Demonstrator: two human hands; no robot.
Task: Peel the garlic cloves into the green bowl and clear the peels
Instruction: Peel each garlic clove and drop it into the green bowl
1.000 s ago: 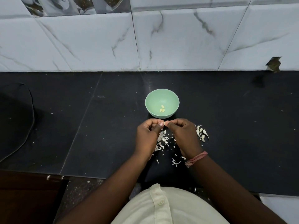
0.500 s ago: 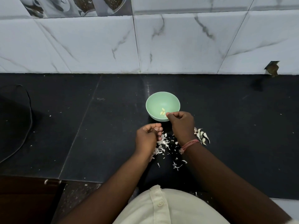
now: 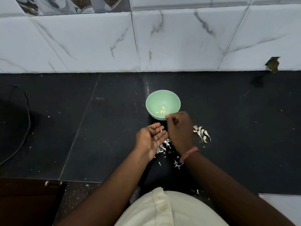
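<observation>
A black cord [image 3: 26, 111] curves across the far left of the dark counter [image 3: 97, 128], unmoved. Nearer the middle, the left hand [image 3: 150, 139] has turned palm-up with fingers spread flat — half a second ago it was curled in a loose fist. It grips nothing; a small scrap of peel [image 3: 161, 130] lies on its fingers. Under and just beyond it the pile of peels [image 3: 164, 146] is scattered on the counter as before.

The green bowl [image 3: 162, 97] stands where it did, behind both hands. It now holds three peeled cloves [image 3: 162, 111] near its bottom, one more than the pair seen earlier.

The right hand [image 3: 178, 129] hangs knuckles-up at the bowl's near rim, fingertips over the edge, fingers curled inward. Whether they still pinch anything I cannot tell — the back of the hand hides them. A pink band [image 3: 189, 153] circles its wrist.

Just to the right of that hand, the unpeeled cloves [image 3: 202, 133] lie in a small cluster on the counter, unchanged. A cream shirt [image 3: 162, 209] fills the bottom edge.
</observation>
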